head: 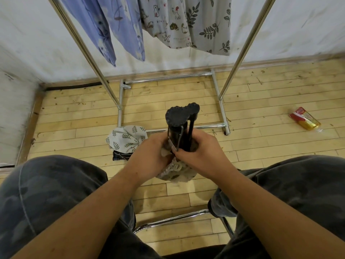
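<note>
**Black folded stand [180,126] sitting half inside its drawstring pouch [177,174], both hands clamping on**

So the stand is sticking up, rubber feet on top, out in front of the knees and over the wooden floor [261,146], with its lower end sitting inside the leaf-print pouch; the left hand [149,157] is gripping the bunched pouch mouth against the stand's side; the right hand [203,154] is wrapping round the legs from the other side, fingers curling tight on them; can't really tell if it's going in or coming out, my guess is the pouch is being worked along it.

What I'm worrying about: a thin metal wire [180,139] is running along the legs right where the fabric edge is sitting, and it's looking likely to snag the cloth or the drawstring if the pouch gets yanked; tugging on one side only could be jamming the mouth crooked; and the whole thing is hanging in mid-air, so a slipping grip means it's dropping onto the floor near the clothes rack [222,126] base and the leafy cloth bundle [127,139] lying there.
</note>
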Motion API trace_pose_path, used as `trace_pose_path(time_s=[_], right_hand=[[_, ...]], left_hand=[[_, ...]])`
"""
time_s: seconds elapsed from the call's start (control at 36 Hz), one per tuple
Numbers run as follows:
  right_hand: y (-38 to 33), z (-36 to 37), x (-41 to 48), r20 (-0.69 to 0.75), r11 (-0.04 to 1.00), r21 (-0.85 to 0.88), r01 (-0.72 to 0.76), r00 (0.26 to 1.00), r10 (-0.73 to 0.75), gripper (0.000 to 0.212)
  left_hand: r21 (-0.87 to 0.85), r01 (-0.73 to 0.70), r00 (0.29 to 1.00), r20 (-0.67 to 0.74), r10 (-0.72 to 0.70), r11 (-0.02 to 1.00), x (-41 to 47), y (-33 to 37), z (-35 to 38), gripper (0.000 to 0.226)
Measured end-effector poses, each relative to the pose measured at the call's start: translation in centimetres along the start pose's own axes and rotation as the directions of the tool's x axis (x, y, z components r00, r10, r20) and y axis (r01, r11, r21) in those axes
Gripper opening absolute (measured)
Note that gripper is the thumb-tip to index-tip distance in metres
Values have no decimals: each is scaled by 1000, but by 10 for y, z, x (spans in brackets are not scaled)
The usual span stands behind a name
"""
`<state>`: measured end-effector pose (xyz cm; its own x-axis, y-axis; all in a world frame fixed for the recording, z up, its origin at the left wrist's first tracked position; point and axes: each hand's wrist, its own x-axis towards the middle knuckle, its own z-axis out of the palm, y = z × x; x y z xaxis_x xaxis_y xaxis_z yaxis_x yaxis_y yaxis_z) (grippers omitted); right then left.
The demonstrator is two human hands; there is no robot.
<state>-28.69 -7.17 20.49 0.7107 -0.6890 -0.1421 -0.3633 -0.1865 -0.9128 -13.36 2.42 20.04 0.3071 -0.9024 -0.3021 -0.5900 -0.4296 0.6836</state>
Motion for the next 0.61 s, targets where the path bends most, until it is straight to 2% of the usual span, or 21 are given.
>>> trace_pose_path(time_s=[0.19,0.28,0.42,0.5,0.58,0.61], right_hand=[[3,-1,1,43,999,-50,-17,999,19,35],[6,0,2,47,997,-62,-37,998,40,23],[9,-2,8,107,988,-101,-120,986,130,25],[13,-4,10,138,959,-224,-172,969,206,13],[15,-6,10,136,912,-357,-199,955,262,4],[16,-6,9,143,896,-400,-194,952,270,13]], left_hand=[[-63,54,997,-45,-56,997,5,-3,0,53],[-85,38,997,-61,-44,996,5,-3,-1,42],[-113,64,993,-95,-75,992,8,-11,-1,41],[-98,94,986,-125,-106,991,9,-13,-4,54],[-133,89,981,-160,-110,987,8,-11,-6,54],[-142,87,981,-161,-110,986,8,-11,-7,55]])
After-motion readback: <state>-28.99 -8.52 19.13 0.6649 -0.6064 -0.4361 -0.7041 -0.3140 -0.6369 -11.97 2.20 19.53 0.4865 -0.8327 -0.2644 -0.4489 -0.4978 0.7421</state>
